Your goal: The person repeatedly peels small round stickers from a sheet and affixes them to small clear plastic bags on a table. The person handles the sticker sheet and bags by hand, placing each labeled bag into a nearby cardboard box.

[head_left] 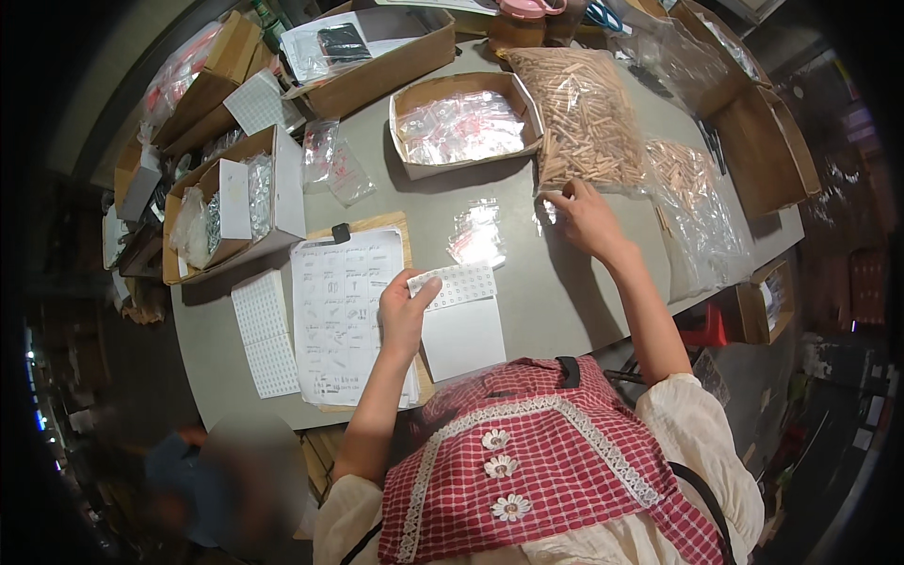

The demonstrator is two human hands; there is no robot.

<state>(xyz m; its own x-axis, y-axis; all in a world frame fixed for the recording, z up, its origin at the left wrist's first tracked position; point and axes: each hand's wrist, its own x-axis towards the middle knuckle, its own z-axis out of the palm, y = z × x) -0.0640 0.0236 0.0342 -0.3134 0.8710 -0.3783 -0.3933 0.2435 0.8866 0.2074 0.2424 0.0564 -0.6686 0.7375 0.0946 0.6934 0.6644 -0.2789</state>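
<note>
My left hand grips a sheet of small printed labels, thumb on top, over a blank white sheet. Just beyond it lies a small clear plastic bag with red print. My right hand is reached out to the lower edge of a large clear bag of wooden dowels. Its fingers are bent and pinched together. A shiny clear scrap shows by the fingertips, but what they hold is too small to tell.
Beyond my hands stands an open carton of small clear bags. On the left are a clipboard with printed pages, another label sheet and a box of hardware bags. A second dowel bag lies right. A blurred person is at lower left.
</note>
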